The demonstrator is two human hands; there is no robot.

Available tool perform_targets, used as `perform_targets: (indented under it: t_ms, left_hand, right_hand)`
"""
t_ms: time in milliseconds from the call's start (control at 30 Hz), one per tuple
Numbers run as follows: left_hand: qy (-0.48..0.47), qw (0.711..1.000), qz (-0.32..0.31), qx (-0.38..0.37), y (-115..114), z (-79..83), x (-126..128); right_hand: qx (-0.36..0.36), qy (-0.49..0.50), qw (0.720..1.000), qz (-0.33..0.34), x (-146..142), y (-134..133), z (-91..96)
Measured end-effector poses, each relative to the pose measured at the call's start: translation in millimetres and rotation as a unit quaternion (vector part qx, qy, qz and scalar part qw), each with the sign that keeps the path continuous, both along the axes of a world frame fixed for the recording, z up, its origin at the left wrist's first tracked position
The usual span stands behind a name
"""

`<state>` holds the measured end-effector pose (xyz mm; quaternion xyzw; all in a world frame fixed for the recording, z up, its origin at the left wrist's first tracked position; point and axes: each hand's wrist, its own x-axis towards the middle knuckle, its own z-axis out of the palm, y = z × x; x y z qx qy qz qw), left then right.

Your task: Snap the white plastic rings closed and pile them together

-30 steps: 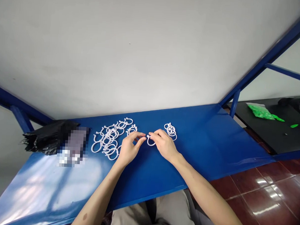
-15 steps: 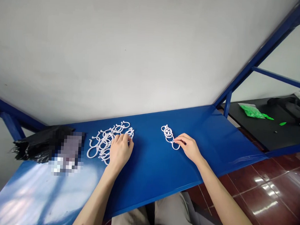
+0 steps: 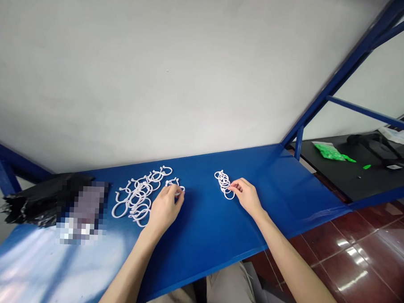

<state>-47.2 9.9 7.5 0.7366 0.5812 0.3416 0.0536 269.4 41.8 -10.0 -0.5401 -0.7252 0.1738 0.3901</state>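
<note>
White shower curtain rings with small ball ends lie in a loose pile point(image 3: 140, 194) on the left of the blue table point(image 3: 198, 240). My left hand point(image 3: 165, 207) is closed at the right side of that pile, fingertips on a couple of rings point(image 3: 172, 181) that lie apart from the others. Part of them is hidden under the fingers. Farther right, several more rings overlap in a short slanting row point(image 3: 223, 181). At its near end, my right hand point(image 3: 247, 197) pinches the edge of the last ring point(image 3: 229, 198) between thumb and fingers.
A crumpled black plastic bag point(image 3: 42, 200) and a blurred-out flat object point(image 3: 87, 204) lie at the left. Behind the table rises a pale wall point(image 3: 198, 80). Blue metal bars point(image 3: 299, 142) frame the right end. A black surface point(image 3: 341, 175) beyond holds a bag of green pieces point(image 3: 329, 151).
My left hand has drawn a couple of rings rightward, away from the pile. The right hand has shifted its ring closer in, so the row is more tightly overlapped. The view has turned slightly.
</note>
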Motion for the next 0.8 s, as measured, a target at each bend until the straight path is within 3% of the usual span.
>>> perform_targets:
  t_ms: [133,300,367,433,500,533,567,633,733,800]
  left_hand:
    - [-0.036,0.996,-0.074,-0.027,0,1.1,3]
    - [-0.180,0.981,-0.023,-0.074,-4,11.9,9]
    - [-0.296,0.948,0.001,-0.119,-4,14.3,11]
    - [-0.419,0.896,0.004,-0.147,-2,14.5,11]
    - [-0.505,0.850,-0.010,-0.150,-1,13.8,10]
    - [-0.520,0.841,-0.017,-0.148,-1,13.5,10]
    - [-0.516,0.843,-0.028,-0.146,-1,13.6,9]
    - [-0.449,0.883,-0.051,-0.129,-2,14.8,9]
    - [-0.277,0.955,-0.088,-0.064,-5,17.4,11]
    - [-0.200,0.974,-0.104,-0.028,-8,18.1,13]
  right_hand:
    - [0.014,-0.006,1.000,0.002,1,-1,0.0]
    - [0.087,-0.008,0.996,-0.024,-4,-9,11.8]
    - [0.122,-0.004,0.992,-0.016,-17,-13,23.0]
    - [0.125,0.006,0.992,0.032,-39,-16,35.5]
    - [0.076,0.016,0.991,0.112,-70,-15,45.2]
    - [0.040,0.032,0.988,0.142,-86,-14,48.0]
    - [0.002,0.062,0.984,0.168,-102,-12,49.0]
    - [-0.068,0.142,0.965,0.209,-130,-8,46.1]
    - [-0.088,0.196,0.960,0.181,-150,-6,34.8]
    - [-0.070,0.192,0.967,0.150,-150,-7,27.6]
